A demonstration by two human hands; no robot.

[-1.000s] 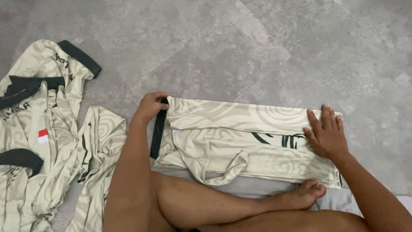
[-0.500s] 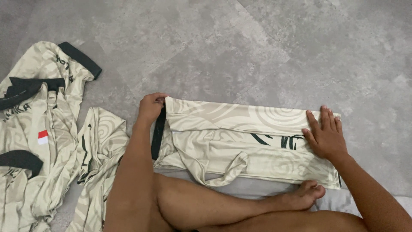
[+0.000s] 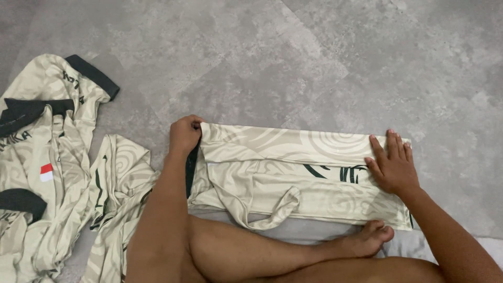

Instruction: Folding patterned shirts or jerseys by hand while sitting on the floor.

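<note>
My left hand is closed in a fist on the left end of the cream, swirl-patterned jersey shirt, pinching the folded top edge there, next to its dark collar band. My right hand lies flat on the shirt's right end, fingers spread and pressed down on the cloth, gripping nothing. The shirt lies stretched sideways between the two hands on the grey stone-look tiled floor, its upper edge turned over into a long fold and a loose sleeve loop drooping from its lower edge toward my leg. My bare shin and foot cross just below the shirt, the toes touching its lower hem, over a pale grey cloth showing beneath. To the left, well apart from the folded shirt, sits a rumpled heap of matching cream jerseys with dark cuffs, one bearing a small red and white patch; the nearest of them lies against my left forearm.
</note>
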